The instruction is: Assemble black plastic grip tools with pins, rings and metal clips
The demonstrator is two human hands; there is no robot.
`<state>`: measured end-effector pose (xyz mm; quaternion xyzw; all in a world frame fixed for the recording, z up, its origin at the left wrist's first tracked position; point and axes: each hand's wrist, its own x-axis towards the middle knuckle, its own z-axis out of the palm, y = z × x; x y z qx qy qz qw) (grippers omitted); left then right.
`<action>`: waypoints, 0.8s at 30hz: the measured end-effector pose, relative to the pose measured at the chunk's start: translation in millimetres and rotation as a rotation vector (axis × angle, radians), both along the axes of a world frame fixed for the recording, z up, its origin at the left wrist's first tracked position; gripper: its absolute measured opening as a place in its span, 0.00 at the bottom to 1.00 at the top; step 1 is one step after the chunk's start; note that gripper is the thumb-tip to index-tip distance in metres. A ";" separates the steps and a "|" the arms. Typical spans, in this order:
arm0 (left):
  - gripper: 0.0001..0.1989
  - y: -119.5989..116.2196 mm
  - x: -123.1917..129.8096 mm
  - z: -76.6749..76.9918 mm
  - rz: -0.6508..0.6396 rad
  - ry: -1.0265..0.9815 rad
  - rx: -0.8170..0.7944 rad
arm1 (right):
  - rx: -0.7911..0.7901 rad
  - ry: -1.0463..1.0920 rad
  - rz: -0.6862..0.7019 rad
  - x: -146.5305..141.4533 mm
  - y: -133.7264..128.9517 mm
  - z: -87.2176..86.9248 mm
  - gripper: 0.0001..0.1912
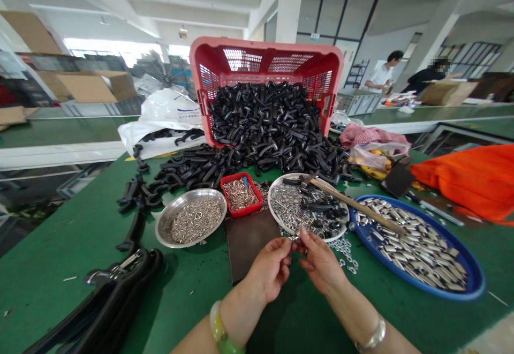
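Note:
My left hand [269, 268] and my right hand [319, 263] meet at the fingertips over the green table, pinching a small metal part [295, 238] between them. Just beyond them sits a white plate [339, 229] holding metal fittings and black plastic pieces. A wooden-handled hammer [353, 204] lies across that plate, its handle end reaching over a blue tray [437, 284] of metal sleeves. A dark rectangular board [251, 247] lies under and left of my left hand. Some metal links are scattered near my right hand.
A steel dish [188, 196] of metal rings and a small red tray [236, 177] of pins stand to the left. Black plastic parts [261, 123] heap from a red basket [265, 49]. Black straps [120, 284] lie near the front left; an orange cloth [466, 182] lies right.

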<state>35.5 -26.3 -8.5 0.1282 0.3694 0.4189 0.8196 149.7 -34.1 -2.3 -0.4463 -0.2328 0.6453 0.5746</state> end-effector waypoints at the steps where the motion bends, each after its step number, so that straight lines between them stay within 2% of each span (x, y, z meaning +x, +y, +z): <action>1: 0.10 -0.6 0.1 -1.3 -0.001 -0.002 0.001 | -0.003 -0.026 0.004 -0.3 0.2 -0.7 0.16; 10: 0.14 -4.9 5.2 -15.3 0.116 -0.110 0.019 | -0.082 -0.144 0.052 -4.2 6.8 -2.0 0.17; 18: 0.09 -3.5 3.3 -14.3 0.161 -0.108 -0.030 | -0.054 -0.195 0.107 -8.8 14.4 -7.1 0.17; 24: 0.12 -5.3 -1.8 -10.5 0.119 -0.085 0.015 | 0.003 -0.243 0.072 -12.8 11.5 -6.6 0.17</action>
